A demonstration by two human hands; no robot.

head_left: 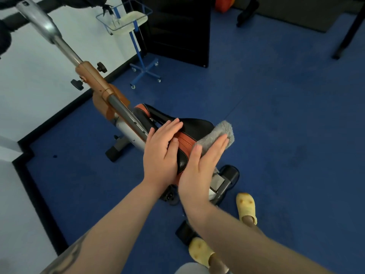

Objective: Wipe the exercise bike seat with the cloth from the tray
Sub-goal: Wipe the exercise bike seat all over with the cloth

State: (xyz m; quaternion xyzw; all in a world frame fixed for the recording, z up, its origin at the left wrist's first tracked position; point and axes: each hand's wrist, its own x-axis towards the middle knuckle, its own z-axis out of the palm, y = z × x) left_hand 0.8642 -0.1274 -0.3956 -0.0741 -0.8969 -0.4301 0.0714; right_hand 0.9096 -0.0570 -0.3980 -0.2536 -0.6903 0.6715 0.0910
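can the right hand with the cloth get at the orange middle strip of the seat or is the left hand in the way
Probably yes. The right hand presses the cloth on the seat beside the orange strip. The left hand covers only the strip's left edge.

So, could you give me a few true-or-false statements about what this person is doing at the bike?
1. The right hand presses a grey fluffy cloth onto the black and orange bike seat. True.
2. The left hand hangs free at the person's side. False: it lies flat on the seat.
3. The floor is red. False: the floor is blue.
4. The white wire-framed tray sits on a blue wheeled stand. True.
5. The person wears yellow clogs. True.
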